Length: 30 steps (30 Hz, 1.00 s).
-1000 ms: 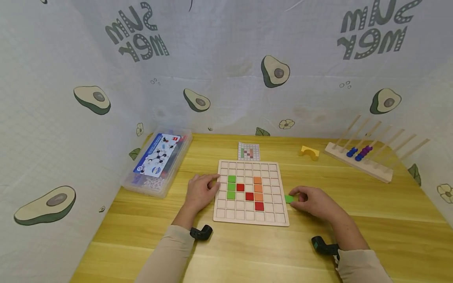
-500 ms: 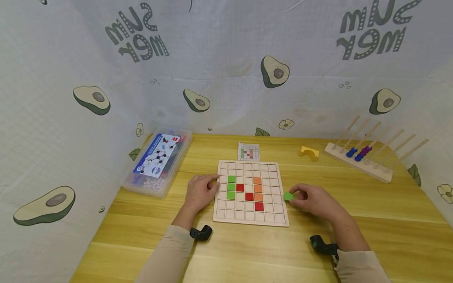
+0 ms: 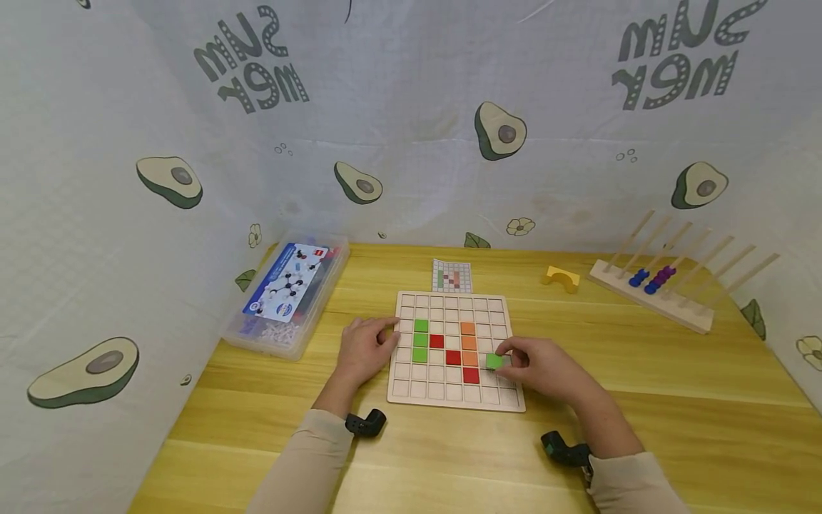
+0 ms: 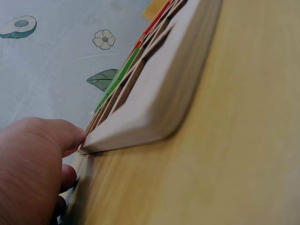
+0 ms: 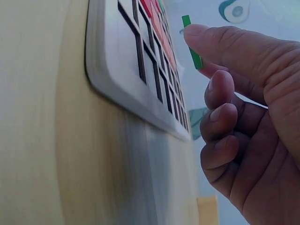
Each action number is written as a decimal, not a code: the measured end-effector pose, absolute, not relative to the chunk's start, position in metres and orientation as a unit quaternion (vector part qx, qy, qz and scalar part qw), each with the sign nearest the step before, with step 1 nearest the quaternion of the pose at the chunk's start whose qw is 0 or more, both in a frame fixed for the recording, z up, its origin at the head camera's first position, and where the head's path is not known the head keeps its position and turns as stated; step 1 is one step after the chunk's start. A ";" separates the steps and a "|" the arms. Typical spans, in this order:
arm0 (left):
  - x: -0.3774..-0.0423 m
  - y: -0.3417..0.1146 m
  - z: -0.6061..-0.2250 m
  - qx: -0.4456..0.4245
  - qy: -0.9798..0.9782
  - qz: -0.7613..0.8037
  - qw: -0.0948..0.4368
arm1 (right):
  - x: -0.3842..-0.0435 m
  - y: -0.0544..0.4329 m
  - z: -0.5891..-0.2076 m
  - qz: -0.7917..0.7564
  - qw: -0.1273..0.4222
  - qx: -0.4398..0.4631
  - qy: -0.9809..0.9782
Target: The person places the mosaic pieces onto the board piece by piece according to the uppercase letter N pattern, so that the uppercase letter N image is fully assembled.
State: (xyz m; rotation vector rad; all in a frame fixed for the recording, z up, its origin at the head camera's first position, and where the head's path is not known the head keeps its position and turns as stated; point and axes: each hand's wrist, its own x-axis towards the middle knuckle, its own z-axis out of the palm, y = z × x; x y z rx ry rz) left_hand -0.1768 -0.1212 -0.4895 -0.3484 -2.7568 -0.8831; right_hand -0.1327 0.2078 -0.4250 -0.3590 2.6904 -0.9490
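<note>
A pale wooden grid board point(image 3: 417, 391) lies on the table, with green tiles point(image 3: 420, 340), red tiles point(image 3: 452, 358) and orange tiles point(image 3: 469, 343) set in its cells. My right hand point(image 3: 542, 365) pinches a square green tile point(image 3: 494, 361) between thumb and fingers over the board's right side. Edge-on in the right wrist view, that green tile point(image 5: 192, 43) shows as a thin slab above the grid. My left hand point(image 3: 366, 351) rests at the board's left edge, its fingertips touching the rim. The left wrist view shows this hand point(image 4: 42, 164) at the board's corner.
Behind the board lies a small printed grid card point(image 3: 452, 275). A clear plastic box point(image 3: 289, 296) with a molecule label stands at the left. To the right are a yellow arch block point(image 3: 561, 278) and a wooden peg rack point(image 3: 651, 294) with blue and purple beads.
My right hand has carried the green tile leftward, from beside the board's right edge to over its right-hand cells. The left hand stays where it was.
</note>
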 end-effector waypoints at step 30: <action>-0.176 -0.120 -0.484 -0.113 -0.941 -0.301 0.103 | -0.138 0.130 -0.428 -0.297 0.137 -0.236 0.915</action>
